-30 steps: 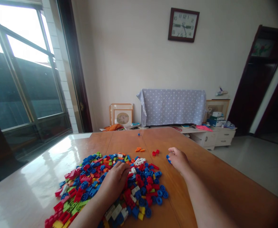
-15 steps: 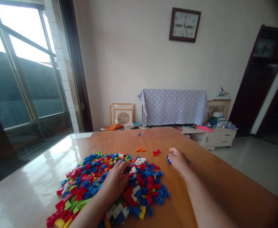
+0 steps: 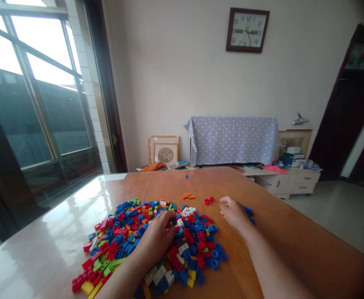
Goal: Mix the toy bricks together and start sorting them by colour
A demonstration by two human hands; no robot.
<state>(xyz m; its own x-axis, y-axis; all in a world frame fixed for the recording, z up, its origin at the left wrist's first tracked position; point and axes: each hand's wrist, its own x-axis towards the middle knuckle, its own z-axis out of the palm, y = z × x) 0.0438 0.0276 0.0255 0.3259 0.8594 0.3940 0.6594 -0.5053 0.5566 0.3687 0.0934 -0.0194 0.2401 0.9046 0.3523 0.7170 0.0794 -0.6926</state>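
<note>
Plastic toy bricks [image 3: 200,236], likely light, stiff and best pinched by opposite side walls, lie heaped on the surface [image 3: 287,249] around the left hand [image 3: 159,232], fingers half-curled at a dark brick [image 3: 173,221], while the right hand [image 3: 234,214] bends loosely (either grip: can't tell).

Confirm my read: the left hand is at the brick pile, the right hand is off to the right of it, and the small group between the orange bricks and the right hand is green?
Not quite: that small group is red bricks, not green, as the head view shows. The rest stands: left hand at the pile, right hand right of it.
</note>
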